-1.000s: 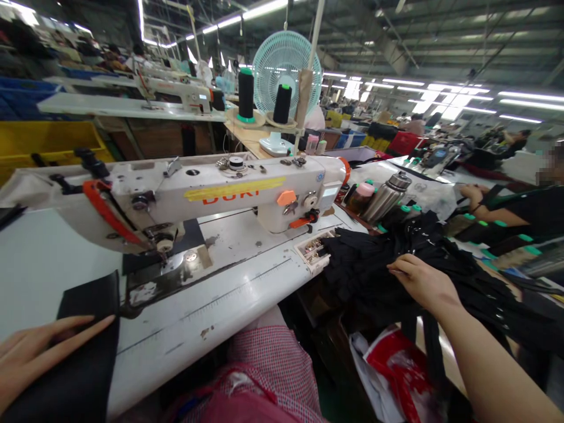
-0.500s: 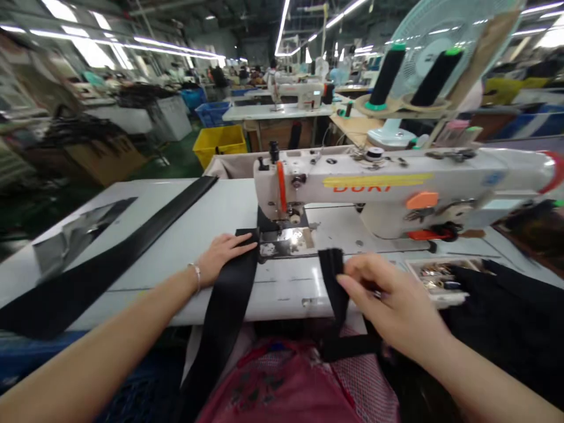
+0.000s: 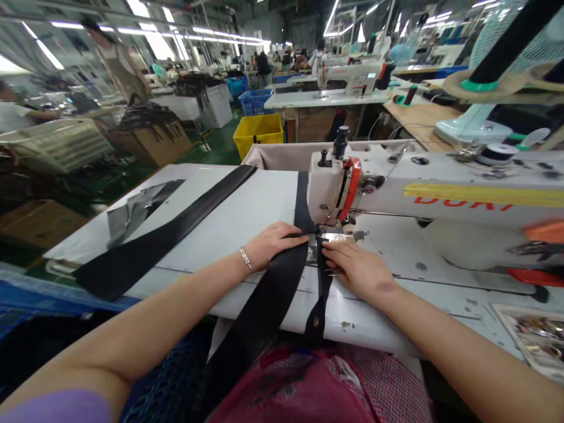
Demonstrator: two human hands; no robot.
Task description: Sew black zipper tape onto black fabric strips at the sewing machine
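My left hand [image 3: 275, 244] lies with fingers stretched flat on a wide black strip [image 3: 275, 288] just left of the presser foot. That strip runs on behind the machine head and hangs over the front edge toward my lap. On the other side, my right hand [image 3: 359, 267] has its fingers together on a narrow black strip [image 3: 323, 288] at the needle plate; its thumb is partly hidden. A small shiny spot shows on the narrow strip's lower part. The white sewing machine [image 3: 328, 191] stands over both strips, and its presser foot hides where they meet.
Another long black strip [image 3: 176, 226] and a grey scrap piece [image 3: 136, 214] lie on the left of the table [image 3: 229, 220]. At right is a tray of small metal parts [image 3: 540, 335]. A yellow bin [image 3: 259, 130] stands behind; a blue crate [image 3: 26, 299] is at lower left.
My right hand has brought the narrow strip left and forward to the needle plate. My left hand stays on the wide strip. The view has shifted left and closer to the machine.
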